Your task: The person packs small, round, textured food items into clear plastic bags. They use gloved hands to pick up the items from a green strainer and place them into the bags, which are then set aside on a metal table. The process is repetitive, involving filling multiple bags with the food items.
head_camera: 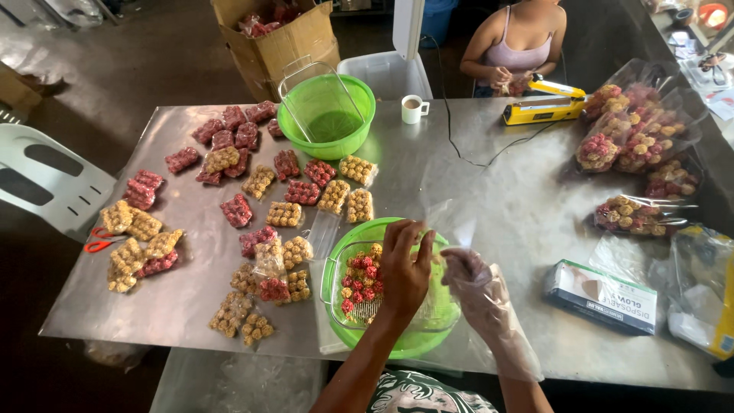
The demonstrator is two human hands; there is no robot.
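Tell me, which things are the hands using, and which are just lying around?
In use:
left hand, bare
right hand, in a clear glove
clear bag held between them
green bowl with red and yellow balls

Lying about:
red scissors
white cup
glove box
empty green bowl

My left hand (404, 268) over bowl (397, 344) at near edge of bench (497, 191); my right hand (478, 287) just right of it. Wire basket (359, 302) with balls inside bowl. Packets (252, 206) spread left of bowl. Second bowl (327, 116) behind, mug (414, 108) right of it, sealer (544, 107) farther right. Box of gloves (602, 297) right of my hands; bagged packs (638, 145) behind it.
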